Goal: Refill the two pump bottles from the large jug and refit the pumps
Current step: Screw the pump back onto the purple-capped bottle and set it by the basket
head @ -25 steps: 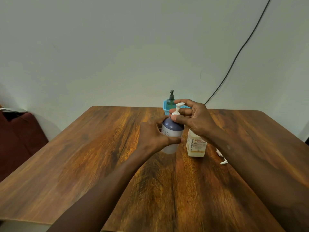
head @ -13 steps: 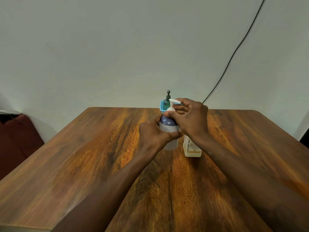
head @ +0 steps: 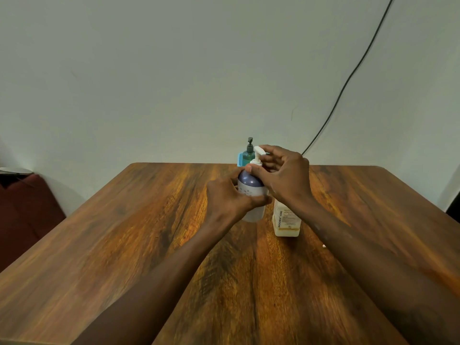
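Observation:
A white pump bottle with a purple shoulder [head: 249,186] stands upright near the table's middle. My left hand [head: 227,197] wraps around its body from the left. My right hand [head: 283,176] pinches the collar of its white pump [head: 257,155], which sits on the bottle's neck. Just to the right stands a square bottle with a printed label and pale liquid [head: 286,221], partly behind my right wrist; its top is hidden. A green bottle with a dark pump [head: 249,151] stands at the table's far edge.
The green bottle sits in a blue plastic holder [head: 240,159] against the wall. A black cable [head: 348,80] runs up the wall at right. A small white piece [head: 323,246] lies on the wooden table [head: 124,245] by my right forearm. A dark red seat [head: 22,207] is at left.
My right hand has turned on the pump collar, and the pump's spout now points up and left. The view has shifted slightly; the bottle stays held in place.

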### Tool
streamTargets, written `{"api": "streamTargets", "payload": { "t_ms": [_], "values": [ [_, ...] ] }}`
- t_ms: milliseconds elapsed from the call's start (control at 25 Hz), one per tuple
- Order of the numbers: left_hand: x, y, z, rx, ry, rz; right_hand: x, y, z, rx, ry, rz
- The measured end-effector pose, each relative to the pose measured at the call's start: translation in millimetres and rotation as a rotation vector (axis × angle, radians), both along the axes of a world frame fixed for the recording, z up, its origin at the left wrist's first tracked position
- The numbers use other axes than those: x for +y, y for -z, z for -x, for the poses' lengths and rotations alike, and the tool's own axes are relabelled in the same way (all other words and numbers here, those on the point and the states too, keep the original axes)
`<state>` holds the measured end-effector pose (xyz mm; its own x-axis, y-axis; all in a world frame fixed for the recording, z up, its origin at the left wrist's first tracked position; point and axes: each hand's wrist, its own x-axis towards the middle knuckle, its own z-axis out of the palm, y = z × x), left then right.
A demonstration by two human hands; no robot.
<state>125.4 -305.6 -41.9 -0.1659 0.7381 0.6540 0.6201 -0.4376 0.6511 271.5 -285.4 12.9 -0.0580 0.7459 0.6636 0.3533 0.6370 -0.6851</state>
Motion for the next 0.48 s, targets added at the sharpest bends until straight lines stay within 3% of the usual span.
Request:
{"api": "streamTargets", "payload": {
  "t_ms": [320, 480],
  "values": [
    [51, -47, -7, 0.05, 0.069, -0.021, 56, -43, -25, -0.178, -0.067, 0.075],
    [111, -62, -23, 0.08, 0.058, -0.013, 101, -53, -32, -0.124, 0.009, 0.044]
  ]
}}
